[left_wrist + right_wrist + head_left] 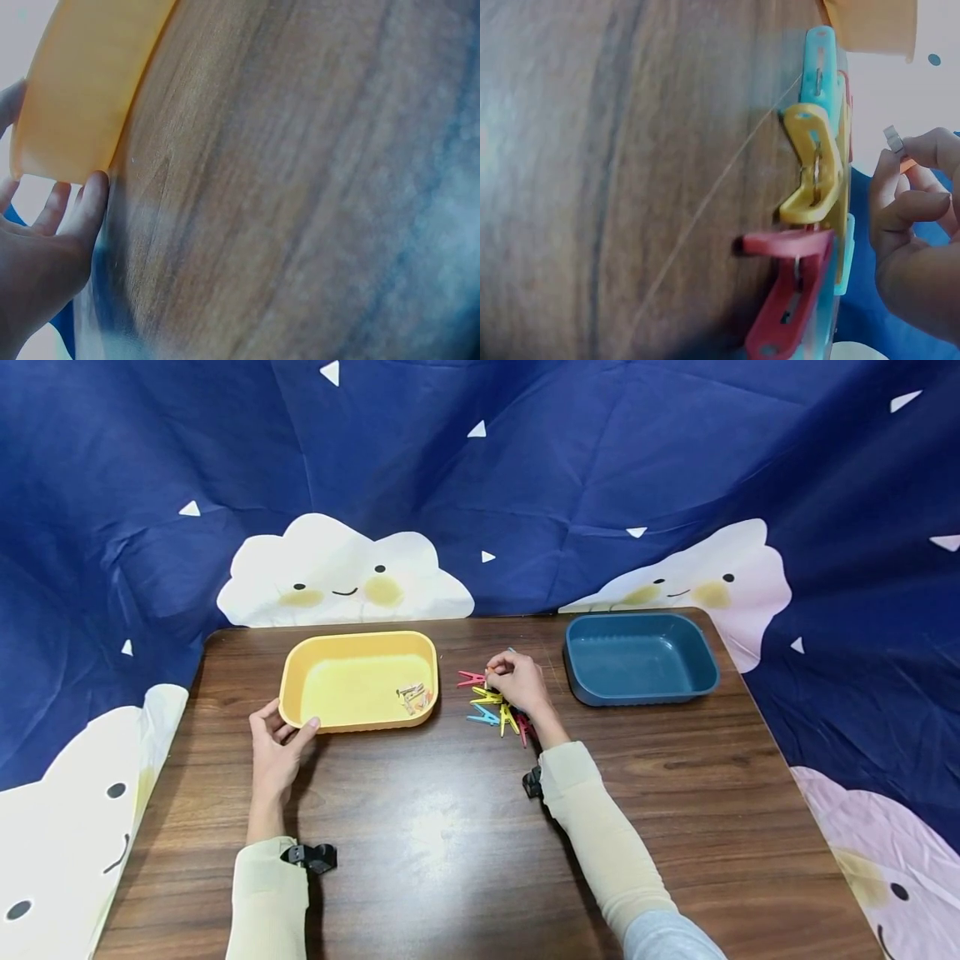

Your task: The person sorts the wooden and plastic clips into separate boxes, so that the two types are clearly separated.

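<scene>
Small clip [893,139] held right of the yellow tray [345,681]
The right hand [520,682] pinches it by the coloured clothespins [828,180]; the left hand [274,753] grips the yellow tray's near left corner; the blue tray [637,692] stands farther right of it.

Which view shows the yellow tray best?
The head view: it shows the yellow tray nearly whole, with small items inside. The left wrist view shows only part of its outer wall, the left hand against it; the right wrist view, just a piece at the top.

Table [431,793], yellow bin [345,689], clothespins [489,697], blue bin [637,660]
</scene>
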